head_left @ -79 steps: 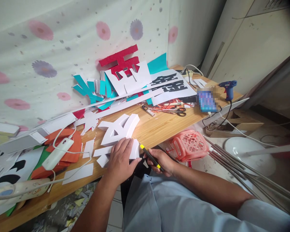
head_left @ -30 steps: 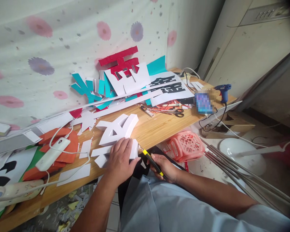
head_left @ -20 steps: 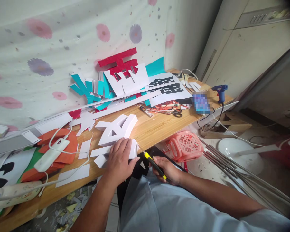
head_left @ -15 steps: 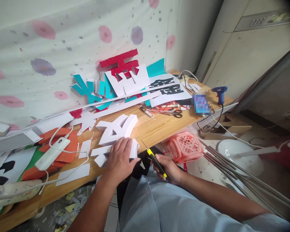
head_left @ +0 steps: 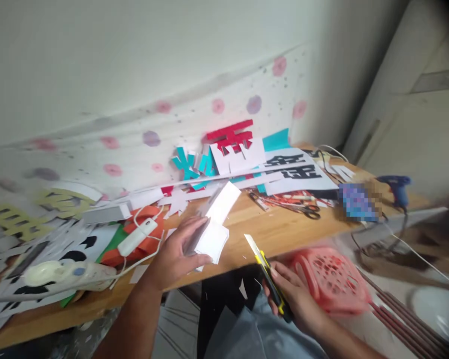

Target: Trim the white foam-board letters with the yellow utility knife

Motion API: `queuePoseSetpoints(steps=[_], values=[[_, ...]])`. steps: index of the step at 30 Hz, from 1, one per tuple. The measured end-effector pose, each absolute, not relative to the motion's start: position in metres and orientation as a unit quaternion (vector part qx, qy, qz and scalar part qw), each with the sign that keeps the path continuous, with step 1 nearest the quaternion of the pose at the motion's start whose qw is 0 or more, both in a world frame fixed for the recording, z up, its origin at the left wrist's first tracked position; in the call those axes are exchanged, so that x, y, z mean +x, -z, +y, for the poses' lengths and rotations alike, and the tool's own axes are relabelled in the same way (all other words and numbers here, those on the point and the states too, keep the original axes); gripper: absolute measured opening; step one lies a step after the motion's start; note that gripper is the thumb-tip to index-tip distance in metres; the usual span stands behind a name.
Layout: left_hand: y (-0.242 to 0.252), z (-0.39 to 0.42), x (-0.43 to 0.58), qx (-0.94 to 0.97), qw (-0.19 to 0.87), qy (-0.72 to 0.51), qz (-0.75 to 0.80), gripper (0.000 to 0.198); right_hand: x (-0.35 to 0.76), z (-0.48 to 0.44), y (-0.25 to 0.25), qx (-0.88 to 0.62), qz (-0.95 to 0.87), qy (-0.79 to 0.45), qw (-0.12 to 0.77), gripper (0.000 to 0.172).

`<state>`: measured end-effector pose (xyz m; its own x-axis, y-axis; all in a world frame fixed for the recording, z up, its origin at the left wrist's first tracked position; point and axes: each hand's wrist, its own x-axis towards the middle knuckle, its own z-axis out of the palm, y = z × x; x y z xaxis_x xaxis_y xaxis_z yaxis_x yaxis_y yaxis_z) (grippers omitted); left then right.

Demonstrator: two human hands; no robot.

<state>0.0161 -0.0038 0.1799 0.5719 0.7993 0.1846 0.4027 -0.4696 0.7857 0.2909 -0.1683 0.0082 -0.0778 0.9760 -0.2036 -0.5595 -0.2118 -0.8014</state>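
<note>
My left hand (head_left: 185,247) grips a white foam-board letter (head_left: 215,239), thumb at its near edge and fingers behind it. The letter is tipped up on its side over the wooden table (head_left: 261,219). In my right hand (head_left: 286,289) is a black and yellow utility knife (head_left: 271,284). Its blade is out and points up and left, apart from the letter. Behind the letter lie scissors (head_left: 308,209) and a white cut-out star-like piece (head_left: 174,202).
A blue glue gun (head_left: 396,189) stands at the right end. A white power strip (head_left: 137,237) with cables lies left, near orange pieces. Red and teal letters (head_left: 229,134) lean at the back. A pink plastic stool (head_left: 332,279) is below the table's right edge.
My left hand has closed on the white letter and tipped it up from lying flat. The knife stays in my right hand. The view has shifted up and left.
</note>
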Motion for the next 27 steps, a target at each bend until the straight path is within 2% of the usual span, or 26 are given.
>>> queuePoseSetpoints(steps=[3, 5, 13, 17, 19, 22, 24, 27], values=[[-0.198, 0.0, 0.0, 0.702, 0.527, -0.351, 0.327, 0.093, 0.288, -0.162, -0.009, -0.38, -0.278, -0.676, 0.567, 0.063], [-0.199, 0.003, -0.008, 0.651, 0.574, -0.399, 0.298, 0.098, 0.287, -0.159, -0.014, -0.386, -0.283, -0.673, 0.564, 0.063], [-0.17, -0.003, -0.016, 0.643, 0.544, -0.452, 0.295, 0.116, 0.287, -0.169, -0.041, -0.421, -0.262, -0.655, 0.57, 0.058], [-0.172, -0.01, -0.014, 0.677, 0.525, -0.426, 0.29, 0.11, 0.288, -0.167, -0.034, -0.412, -0.274, -0.662, 0.562, 0.06], [-0.173, -0.014, -0.008, 0.728, 0.46, -0.399, 0.315, 0.099, 0.289, -0.165, -0.032, -0.406, -0.279, -0.658, 0.569, 0.06], [-0.16, -0.02, 0.009, 0.824, 0.265, -0.355, 0.353, 0.085, 0.293, -0.164, -0.037, -0.413, -0.291, -0.641, 0.578, 0.059], [-0.143, -0.023, 0.025, 0.864, 0.152, -0.329, 0.35, 0.085, 0.299, -0.164, -0.043, -0.422, -0.305, -0.632, 0.575, 0.057], [-0.114, -0.029, 0.05, 0.892, 0.073, -0.281, 0.345, 0.087, 0.311, -0.164, -0.053, -0.462, -0.325, -0.611, 0.555, 0.059]])
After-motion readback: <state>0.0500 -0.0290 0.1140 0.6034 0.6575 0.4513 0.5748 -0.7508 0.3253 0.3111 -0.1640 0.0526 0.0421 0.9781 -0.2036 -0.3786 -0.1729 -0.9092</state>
